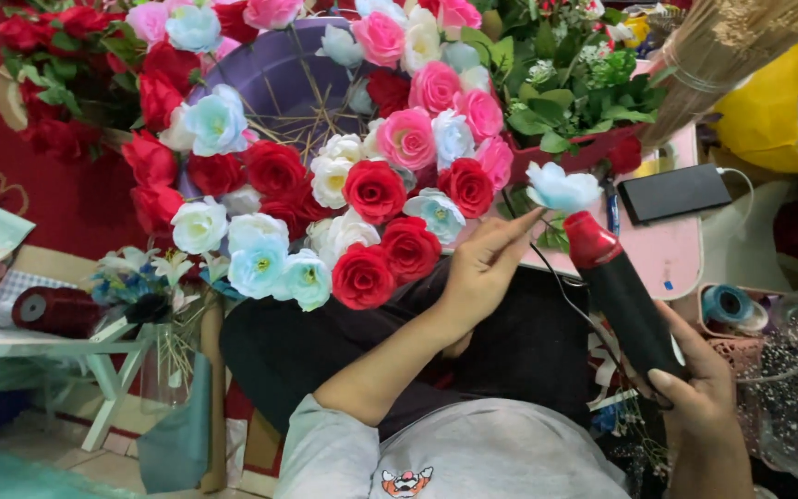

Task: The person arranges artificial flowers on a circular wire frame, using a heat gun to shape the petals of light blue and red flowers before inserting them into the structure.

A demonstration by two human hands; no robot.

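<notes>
So, quick rundown of where things are at:

Step in hand: looks like the heating/gluing bit, one pale blue flower (562,188) getting worked on right at the red nozzle of the heat tool (622,294).
Left hand (480,270): fingertips pressed together around the thin stem just under that bloom, so the flower sits right above the pinch.
Right hand (695,388): fingers wrapped tight round the black body of the tool, nozzle pointing up toward the flower, nearly touching it.
Bouquet (325,176): big mass of red, pink, white and blue roses just past the left-hand pinch, on a purple basin (270,83).
Next move: my guess is the bloom needs a steady hold and a careful tuck into a gap among the roses, keeping fingers off the hot tip.
Hard to see: the stem itself is mostly hidden by fingers; the tool's lower end is buried in the palm; can't tell if it's switched on. Phone (674,192) sits beyond the nozzle.
</notes>
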